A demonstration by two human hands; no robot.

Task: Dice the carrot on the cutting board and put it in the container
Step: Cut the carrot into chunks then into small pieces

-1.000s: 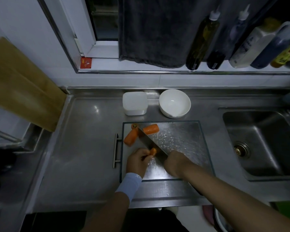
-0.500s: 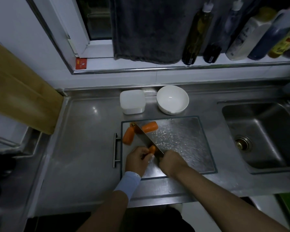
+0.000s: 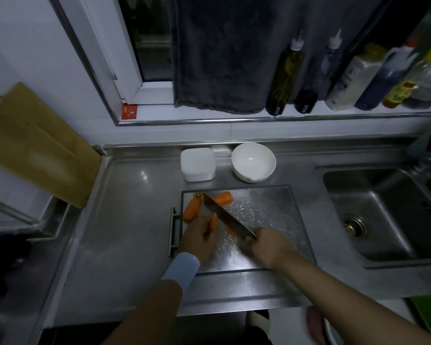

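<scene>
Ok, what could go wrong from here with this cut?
The left hand pinches a small carrot piece right beside the knife blade, so fingertips could be nicked. The cutting board looks smooth and glossy; the piece may slip. The blade tip lies near loose carrot chunks at the board's far-left corner and might knock them.

Carrot piece (image 3: 212,221) now clear of knife (image 3: 228,216)

The carrot is cut into orange pieces. One thick chunk (image 3: 191,210), another (image 3: 223,197) and a small end (image 3: 197,195) lie at the board's (image 3: 271,220) far left corner. A thin strip (image 3: 212,221) is pinched in the left hand (image 3: 197,235). The clear, speckled board lies near the surface's front edge. The white square container (image 3: 197,164) sits just beyond the board's far left corner.
</scene>
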